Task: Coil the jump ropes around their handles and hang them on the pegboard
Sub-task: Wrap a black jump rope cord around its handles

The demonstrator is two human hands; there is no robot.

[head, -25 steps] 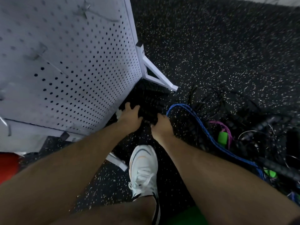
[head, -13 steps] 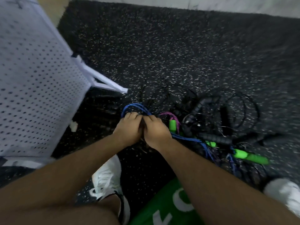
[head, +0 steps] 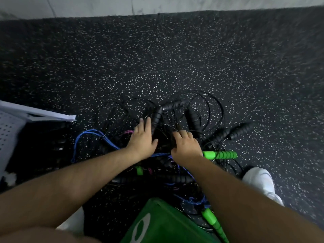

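Observation:
A tangle of jump ropes lies on the dark speckled floor. My left hand reaches into it with straight fingers, touching a black ribbed handle. My right hand sits to the right with its fingers bent down into thin black cords; what they hold is hidden. A blue rope loops out to the left, with a pink one beside it. Just right of my right wrist lies a green handle. Only a corner of the white pegboard shows at the left edge.
The pegboard's white foot sticks out onto the floor at left. More black handles fan out to the right, and a second green handle lies low. A green cloth and my white shoe are close by.
The view has swung right, away from the pegboard. My hands, together at the blue rope half a second ago, have parted and moved forward onto the black ropes.

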